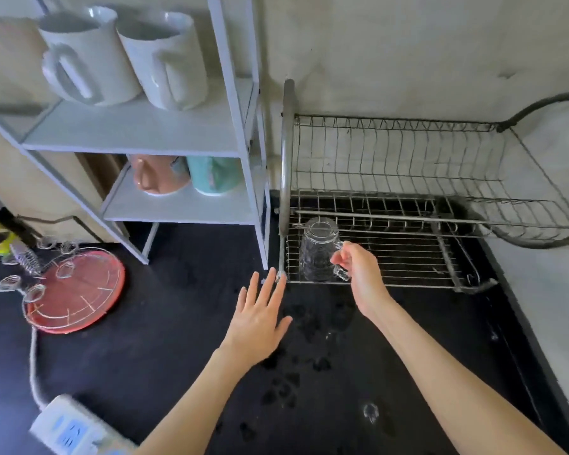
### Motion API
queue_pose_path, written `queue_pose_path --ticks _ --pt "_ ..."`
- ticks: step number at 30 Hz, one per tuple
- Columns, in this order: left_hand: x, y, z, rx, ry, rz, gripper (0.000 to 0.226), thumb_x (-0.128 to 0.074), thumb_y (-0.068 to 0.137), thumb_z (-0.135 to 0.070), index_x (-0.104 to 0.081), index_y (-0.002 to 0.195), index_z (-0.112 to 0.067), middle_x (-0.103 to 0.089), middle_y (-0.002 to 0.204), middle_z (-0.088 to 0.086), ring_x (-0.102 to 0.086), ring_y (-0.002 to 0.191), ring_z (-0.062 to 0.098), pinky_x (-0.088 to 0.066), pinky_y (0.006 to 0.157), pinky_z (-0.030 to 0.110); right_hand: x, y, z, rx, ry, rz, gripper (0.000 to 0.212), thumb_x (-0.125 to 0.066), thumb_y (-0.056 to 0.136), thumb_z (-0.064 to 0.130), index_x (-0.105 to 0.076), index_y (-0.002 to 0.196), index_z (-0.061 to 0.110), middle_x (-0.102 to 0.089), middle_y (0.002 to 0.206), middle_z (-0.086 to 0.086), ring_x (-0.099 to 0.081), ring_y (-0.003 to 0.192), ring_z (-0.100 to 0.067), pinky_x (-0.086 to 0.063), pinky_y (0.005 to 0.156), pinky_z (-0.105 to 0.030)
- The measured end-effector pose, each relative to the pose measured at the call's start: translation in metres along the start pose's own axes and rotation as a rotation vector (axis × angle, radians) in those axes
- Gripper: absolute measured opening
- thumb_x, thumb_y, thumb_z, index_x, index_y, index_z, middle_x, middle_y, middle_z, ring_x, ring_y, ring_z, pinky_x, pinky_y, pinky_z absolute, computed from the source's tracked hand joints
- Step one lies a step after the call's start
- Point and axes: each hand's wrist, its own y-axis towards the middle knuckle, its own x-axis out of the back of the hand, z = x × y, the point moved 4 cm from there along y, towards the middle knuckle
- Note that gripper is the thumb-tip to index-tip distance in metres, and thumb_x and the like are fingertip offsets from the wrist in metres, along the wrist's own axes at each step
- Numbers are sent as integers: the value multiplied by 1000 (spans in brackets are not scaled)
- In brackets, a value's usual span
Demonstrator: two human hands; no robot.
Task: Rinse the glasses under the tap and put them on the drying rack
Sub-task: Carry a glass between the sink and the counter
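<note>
Head view. Clear glass mug with handle [319, 249] stands upside down on the lower tier of the two-tier metal wire drying rack [408, 257], at the tier's front-left corner. Right hand [358, 274] has its grip on the mug's handle, fingers curled round it from the right. Left hand [260, 318] hovers flat over the black worktop [178, 339], fingers straight and spread, holding nothing; fingertips near the rack's front-left post. Water splashes on the worktop in front of the rack. Rack's upper tier carries nothing visible. White shelf unit [138, 133] left of the rack: two white jugs [119, 57] on the top shelf, a pink cup [155, 175] and a teal cup [216, 175] below. Red round plate [76, 290] under a wire frame near the worktop's left edge; white power strip [69, 428] at the front-left.
</note>
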Motion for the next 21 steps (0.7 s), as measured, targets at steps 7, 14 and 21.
queue_pose_path --ticks 7,14,21 --pt "-14 20 -4 79 13 52 70 -13 92 -53 15 145 -17 17 154 -6 17 142 28 -1 116 42 -16 40 -10 -30 -117 188 36 -38 90 9 -43 55 15 -60 80 -1 -52 86 -14 -34 75 -22" --pt "-15 21 -3 90 30 28 76 -15 83 -53 -14 147 -13 -13 154 -1 -16 140 32 -23 109 46 -17 51 -14 11 -154 304 39 -38 90 5 -41 52 14 -58 74 -4 -50 79 -16 -36 76 -27" --pt "-10 9 -10 177 -10 -30 70 -21 91 -54 10 147 -25 14 154 -8 15 143 21 1 117 41 -8 40 -11 184 -568 329 24 -41 97 19 -59 92 5 -62 95 -13 -53 82 -21 -38 69 -23"
